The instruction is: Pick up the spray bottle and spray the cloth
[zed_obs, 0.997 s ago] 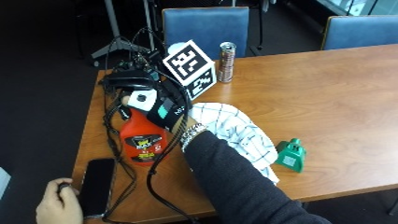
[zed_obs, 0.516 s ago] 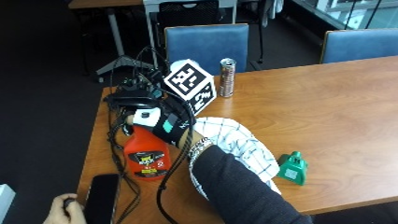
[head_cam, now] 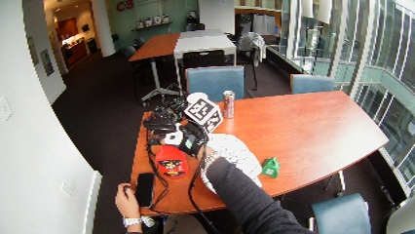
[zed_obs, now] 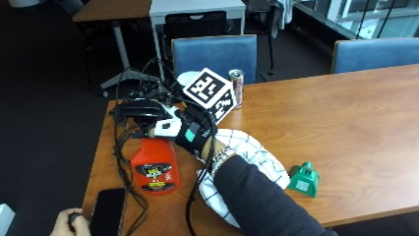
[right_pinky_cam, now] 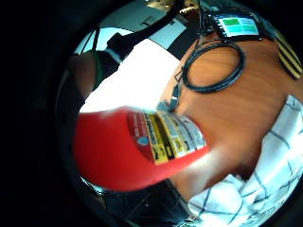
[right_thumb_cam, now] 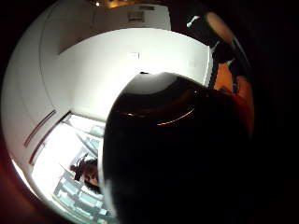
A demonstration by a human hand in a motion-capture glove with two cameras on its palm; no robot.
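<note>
1. Nearest to me, at the bottom left of the outside view, the bare left hand rests beside a dark phone at the table's near edge.
2. Just beyond, left of centre, I have the red spray bottle by its black head, with my gloved right hand wrapped around the neck; the fingers curl round it, though I cannot tell whether one sits on the trigger.
3. I cannot tell whether the base touches the wood; the little finger side palm view suggests it is raised a little, with the red body close to the palm.
4. The white checked cloth lies just right of the bottle, partly under my sleeve.
5. Further right sits a small green object; toward the upper centre stands a slim can near the far edge.
6. Risks, as I judge them: 1 is the nozzle pointing away from the cloth, so spray lands on the phone or wood; another is the trailing cables around the bottle snagging as I turn it.
</note>
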